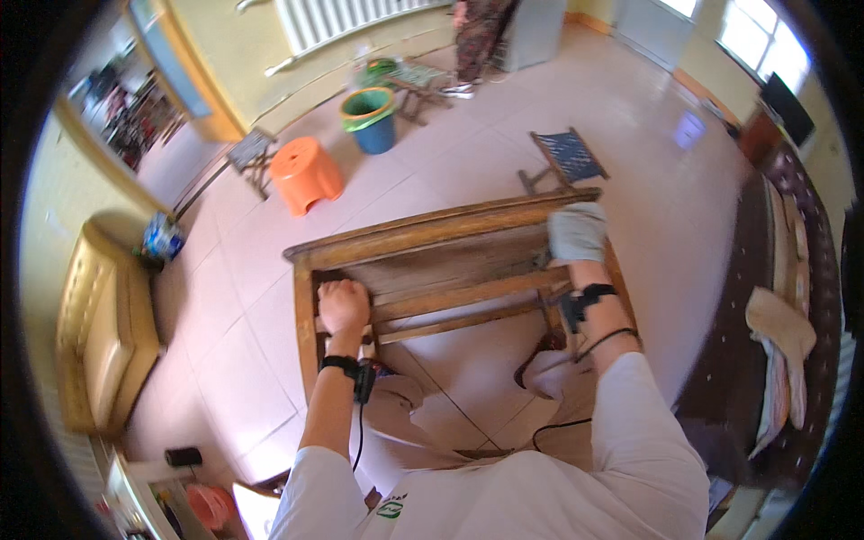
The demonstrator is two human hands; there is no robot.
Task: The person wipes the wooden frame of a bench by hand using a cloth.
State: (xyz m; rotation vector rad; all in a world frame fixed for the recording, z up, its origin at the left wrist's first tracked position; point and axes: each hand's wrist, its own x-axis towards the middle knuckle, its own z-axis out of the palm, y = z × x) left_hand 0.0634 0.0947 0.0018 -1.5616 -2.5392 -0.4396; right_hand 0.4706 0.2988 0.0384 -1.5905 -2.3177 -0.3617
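A worn brown wooden furniture frame (432, 233) stands directly before me, with a thick top edge, a recessed plank panel (445, 260) and two lower rails. My left hand (344, 306) is bare and curled closed around the wood at the frame's left side, near the end of the upper rail (466, 297). Covered by a pale grey-white glove or cloth, my right hand (578, 233) rests against the frame's right corner. Its fingers are blurred and hidden, so its grip does not show. Both wrists wear black straps with small devices and cables.
Past the frame are a folding stool (570, 156), an orange plastic stool (306, 174) and a blue bin (373, 121). A person (476, 47) stands near the radiator (358, 20). A tan armchair (101, 331) is left, a dark sofa (725, 364) right. Cables hang from my wrists.
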